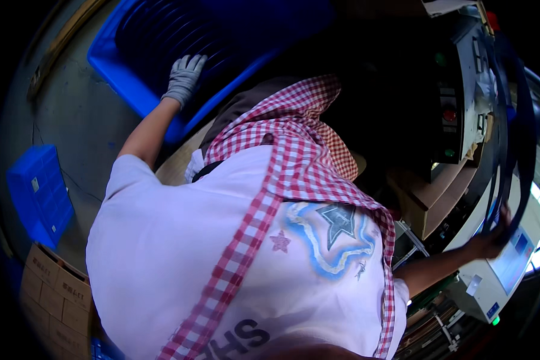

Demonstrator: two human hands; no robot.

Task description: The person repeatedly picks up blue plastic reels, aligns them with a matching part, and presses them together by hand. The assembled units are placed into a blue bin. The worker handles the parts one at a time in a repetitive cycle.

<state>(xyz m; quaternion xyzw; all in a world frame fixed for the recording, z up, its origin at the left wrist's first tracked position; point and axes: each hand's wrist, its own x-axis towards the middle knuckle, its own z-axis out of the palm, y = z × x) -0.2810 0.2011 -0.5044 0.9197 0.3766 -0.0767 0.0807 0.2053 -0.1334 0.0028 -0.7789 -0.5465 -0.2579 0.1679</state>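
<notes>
My left hand (pixel 185 75) wears a grey glove and lies flat, fingers apart, on the ribbed wall of a large blue plastic crate (pixel 132 78) at the upper left. My right hand (pixel 492 239) reaches out to the far right and closes around a long dark band (pixel 510 120), which loops upward in front of a white machine (pixel 489 288). My white shirt and red-checked apron (pixel 294 174) fill the middle of the view and hide whatever lies below them.
A small blue bin (pixel 39 192) sits on the grey concrete floor at left, with stacked cardboard boxes (pixel 54 300) below it. A control panel with red and green buttons (pixel 449 114) stands at upper right. Brown cardboard pieces (pixel 432 201) lie beside the machine.
</notes>
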